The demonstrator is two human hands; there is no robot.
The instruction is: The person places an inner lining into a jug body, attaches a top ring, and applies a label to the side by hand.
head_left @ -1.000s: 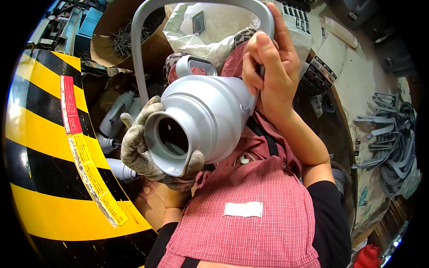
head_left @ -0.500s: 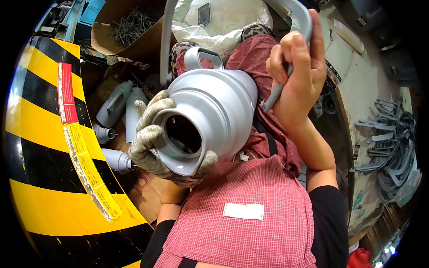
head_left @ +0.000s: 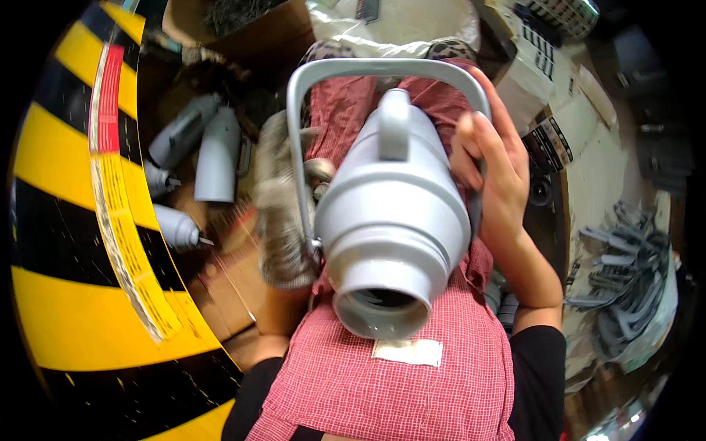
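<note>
A light grey plastic jug body (head_left: pixel 397 198) rests upon my lap, its open round mouth tilted toward me and its fixed grip facing up. Over it arches a grey carry handle (head_left: pixel 382 67), one leg on each side of the jug. My right hand (head_left: pixel 494 151), bare, is closed around the handle's right leg, index finger stretched up along it. Beside the handle's left leg is my left hand (head_left: pixel 283 213) in a pale knitted glove. Motion smears that glove; a fingertip shows between handle and jug, and its grip is unclear. The right leg's lower end is partly hidden.
Left, a yellow-and-black striped panel (head_left: pixel 73 309) curves alongside me. Several grey jugs (head_left: pixel 218 158) lie on cardboard beyond it. A carton (head_left: pixel 250 37) of thin metal pieces stands far left. On the right-hand table (head_left: pixel 581 176) lies a heap of grey handles (head_left: pixel 625 283).
My left hand has left the jug's neck for the handle's left side. The jug has turned its mouth toward me. The handle now spans it, lowered by my right hand.
</note>
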